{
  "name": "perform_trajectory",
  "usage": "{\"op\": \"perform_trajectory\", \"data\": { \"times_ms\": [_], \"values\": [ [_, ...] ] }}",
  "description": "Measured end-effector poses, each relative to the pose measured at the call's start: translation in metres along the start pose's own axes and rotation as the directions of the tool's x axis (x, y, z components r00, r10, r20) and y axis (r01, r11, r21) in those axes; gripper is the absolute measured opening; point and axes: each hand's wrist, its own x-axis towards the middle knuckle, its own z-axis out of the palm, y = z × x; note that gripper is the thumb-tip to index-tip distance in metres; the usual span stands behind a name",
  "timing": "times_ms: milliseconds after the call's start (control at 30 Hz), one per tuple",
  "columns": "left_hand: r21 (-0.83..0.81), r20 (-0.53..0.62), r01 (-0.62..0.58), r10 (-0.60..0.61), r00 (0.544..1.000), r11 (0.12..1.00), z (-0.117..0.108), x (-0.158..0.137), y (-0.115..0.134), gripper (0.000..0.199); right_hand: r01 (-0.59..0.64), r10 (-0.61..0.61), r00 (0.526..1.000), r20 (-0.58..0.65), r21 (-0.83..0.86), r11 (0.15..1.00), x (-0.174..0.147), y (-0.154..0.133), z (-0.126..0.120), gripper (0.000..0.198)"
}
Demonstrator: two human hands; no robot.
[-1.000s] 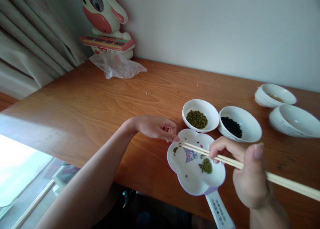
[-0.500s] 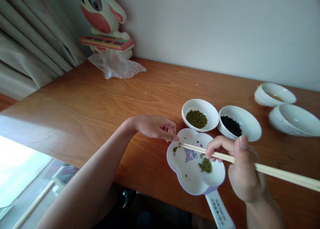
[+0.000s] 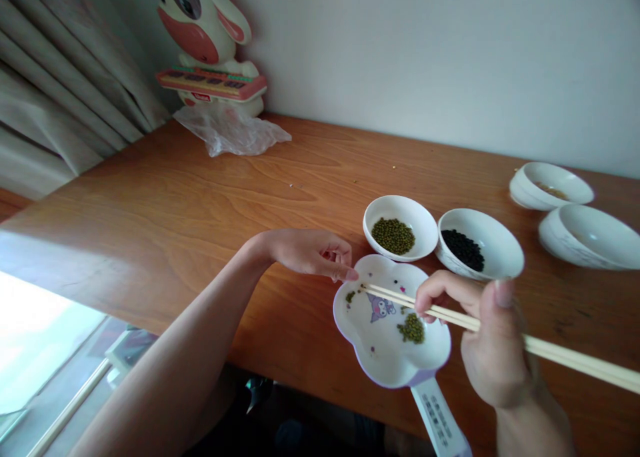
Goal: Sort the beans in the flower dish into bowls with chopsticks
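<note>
My left hand (image 3: 315, 254) is at the upper left rim of a white flower-shaped dish with a handle (image 3: 370, 360). Its thumb lies on the rim and the other fingers are curled, partly hidden. My right hand (image 3: 493, 340) grips a pair of wooden chopsticks (image 3: 450, 317), their tips close together over the dish's left part, near a few small bits. Inside the dish, a small pile of green mung beans (image 3: 413, 328) lies right of a printed cartoon figure, and a few more beans (image 3: 350, 297) lie at the left.
Behind the dish stand a white bowl of mung beans (image 3: 393, 236) and a bowl of black beans (image 3: 464, 249). Two more white bowls (image 3: 590, 240) (image 3: 525, 187) are at the right. A clear plastic bag (image 3: 235, 134) and a cow-shaped toy keyboard (image 3: 213, 84) stand at the back left.
My right hand and the chopsticks have shifted slightly to the right, the tips moving a little away from my left thumb. My left hand stays at the rim.
</note>
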Motion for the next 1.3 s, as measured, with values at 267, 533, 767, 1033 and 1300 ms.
{"op": "perform_trajectory", "data": {
  "times_ms": [267,533,767,1033,1300],
  "values": [
    [-0.009,0.005,-0.008,0.008,1.000,1.000,0.000,0.000,0.001,0.039,0.030,-0.031,0.999,-0.016,-0.054,0.998,0.001,-0.002,0.001,0.077],
    [-0.001,0.005,-0.014,0.014,1.000,1.000,0.000,0.000,0.000,0.040,0.096,-0.105,0.989,-0.101,-0.095,0.991,0.000,-0.008,-0.001,0.087],
    [0.006,0.001,0.016,-0.016,1.000,1.000,0.001,-0.001,0.002,0.041,0.402,-0.444,0.790,-0.423,-0.190,0.896,-0.006,-0.006,-0.029,0.079],
    [0.000,-0.005,0.010,-0.010,1.000,1.000,0.001,-0.001,-0.001,0.046,0.142,-0.162,0.800,-0.578,-0.081,0.987,0.006,-0.028,-0.021,0.088],
    [-0.002,0.009,-0.007,0.007,1.000,1.000,0.001,-0.001,-0.001,0.041,0.074,-0.075,0.997,-0.014,-0.028,0.997,-0.009,-0.024,-0.015,0.085]
  ]
}}
